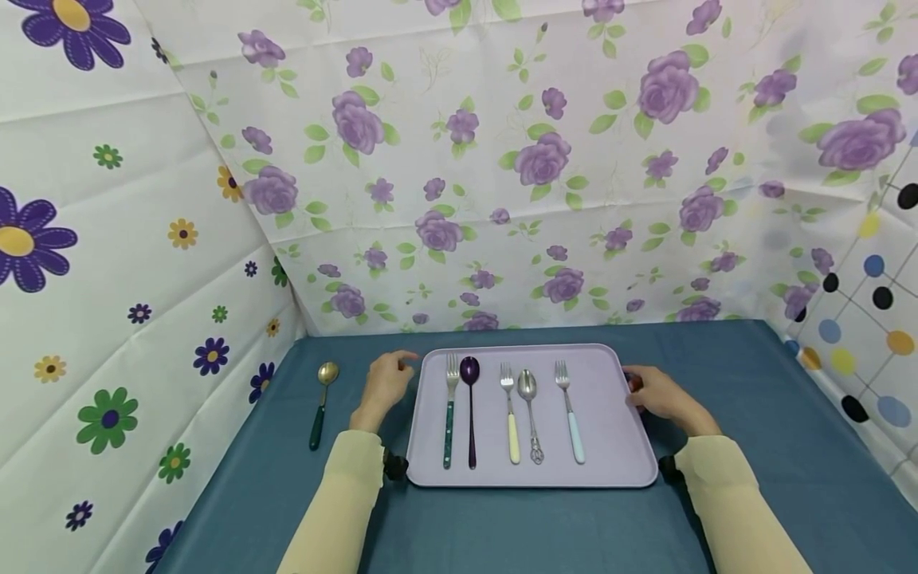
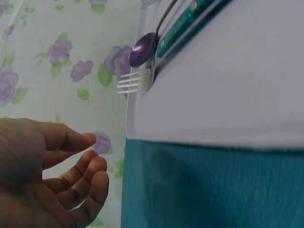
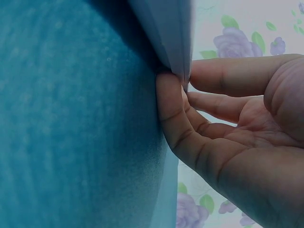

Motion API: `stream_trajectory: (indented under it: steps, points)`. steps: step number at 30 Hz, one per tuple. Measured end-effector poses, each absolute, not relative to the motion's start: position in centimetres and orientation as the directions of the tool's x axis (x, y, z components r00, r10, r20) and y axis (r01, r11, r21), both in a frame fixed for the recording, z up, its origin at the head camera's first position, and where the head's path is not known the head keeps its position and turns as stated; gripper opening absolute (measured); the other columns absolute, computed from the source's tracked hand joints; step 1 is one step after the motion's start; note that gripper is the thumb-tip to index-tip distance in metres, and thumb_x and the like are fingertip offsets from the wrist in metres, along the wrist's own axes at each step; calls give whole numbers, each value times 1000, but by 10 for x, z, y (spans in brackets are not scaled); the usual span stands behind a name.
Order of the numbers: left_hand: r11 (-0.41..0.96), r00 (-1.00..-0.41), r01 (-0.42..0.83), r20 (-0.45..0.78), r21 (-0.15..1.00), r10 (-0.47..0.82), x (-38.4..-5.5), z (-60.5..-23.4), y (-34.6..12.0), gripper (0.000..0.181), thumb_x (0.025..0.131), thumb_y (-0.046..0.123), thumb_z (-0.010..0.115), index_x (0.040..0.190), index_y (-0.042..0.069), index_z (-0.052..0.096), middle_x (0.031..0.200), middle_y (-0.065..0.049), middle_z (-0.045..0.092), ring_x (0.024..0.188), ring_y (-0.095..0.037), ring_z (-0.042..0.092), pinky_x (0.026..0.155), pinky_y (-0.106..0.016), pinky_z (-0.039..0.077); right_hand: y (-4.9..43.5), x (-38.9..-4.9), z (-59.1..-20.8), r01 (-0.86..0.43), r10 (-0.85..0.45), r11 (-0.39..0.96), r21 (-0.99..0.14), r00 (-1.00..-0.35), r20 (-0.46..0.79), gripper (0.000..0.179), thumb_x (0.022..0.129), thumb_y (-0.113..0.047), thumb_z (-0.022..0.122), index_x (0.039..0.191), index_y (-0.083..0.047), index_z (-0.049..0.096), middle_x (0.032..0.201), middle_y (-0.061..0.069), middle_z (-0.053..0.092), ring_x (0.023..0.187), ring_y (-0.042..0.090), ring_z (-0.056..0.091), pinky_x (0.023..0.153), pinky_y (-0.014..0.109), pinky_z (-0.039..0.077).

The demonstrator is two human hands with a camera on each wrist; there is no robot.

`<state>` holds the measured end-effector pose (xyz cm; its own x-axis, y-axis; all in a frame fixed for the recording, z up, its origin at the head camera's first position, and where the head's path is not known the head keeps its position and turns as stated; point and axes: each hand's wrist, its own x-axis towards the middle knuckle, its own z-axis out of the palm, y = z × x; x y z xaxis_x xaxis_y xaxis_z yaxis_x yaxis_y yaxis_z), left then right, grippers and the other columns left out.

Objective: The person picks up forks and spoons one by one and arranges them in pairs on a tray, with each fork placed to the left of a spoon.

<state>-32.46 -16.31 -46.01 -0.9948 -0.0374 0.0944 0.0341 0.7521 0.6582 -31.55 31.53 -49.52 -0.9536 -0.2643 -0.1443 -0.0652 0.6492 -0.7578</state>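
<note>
A pale lilac tray (image 1: 610, 414) lies on the table, holding a green-handled fork (image 1: 449, 414), a purple spoon (image 1: 470, 406), a yellow-handled fork (image 1: 512, 422), a silver spoon (image 1: 531, 406) and a light-blue-handled fork (image 1: 571, 414). My right hand (image 1: 663, 392) pinches the tray's right edge; the right wrist view shows the thumb (image 3: 232, 76) on one side of the rim and a finger (image 3: 173, 102) under it. Just off the tray's left edge, my left hand (image 1: 387, 383) is empty, its fingers (image 2: 95, 190) loosely bent and apart from the rim.
To the left of my left hand, a spoon (image 1: 322, 399) with a gold bowl and dark green handle lies on the blue-covered table (image 1: 545, 530). Flower-patterned sheets (image 1: 459, 191) stand behind and to the left; a dotted sheet (image 1: 861, 351) stands at the right.
</note>
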Motion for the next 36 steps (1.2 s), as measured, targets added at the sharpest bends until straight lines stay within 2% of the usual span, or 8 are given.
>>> stream_trajectory:
  steps: [12, 21, 28, 36]
  points:
    - [774, -994, 41, 107, 632, -34, -323, -460, -188, 31, 100, 4, 58, 128, 0, 72, 99, -14, 67, 68, -21, 52, 60, -34, 40, 317, -316, -497, -101, -283, 627, -772, -953, -105, 65, 87, 11, 61, 144, 26, 35, 83, 10, 49, 73, 23, 53, 67, 39, 52]
    - [788, -994, 37, 101, 615, -32, -319, -451, -214, 32, 101, 3, 59, 131, -2, 70, 108, -21, 69, 76, -25, 58, 66, -37, 46, 319, -318, -498, -62, -268, 642, -764, -952, -148, 65, 89, 9, 60, 147, 24, 34, 86, 12, 51, 77, 24, 54, 69, 37, 51]
    - [780, -995, 11, 87, 626, -56, -315, -451, -231, 34, 100, 2, 60, 133, -3, 67, 112, -24, 68, 89, -32, 63, 75, -45, 51, 319, -318, -499, -58, -264, 642, -765, -953, -150, 66, 88, 9, 61, 147, 24, 35, 86, 11, 50, 76, 24, 54, 68, 36, 52]
    - [795, -989, -44, 88, 605, -122, -306, -458, -246, 33, 100, 4, 61, 132, -2, 69, 111, -23, 63, 99, -38, 60, 82, -51, 49, 317, -319, -500, -41, -253, 655, -755, -953, -168, 65, 90, 8, 61, 148, 22, 35, 87, 11, 50, 78, 24, 54, 69, 37, 51]
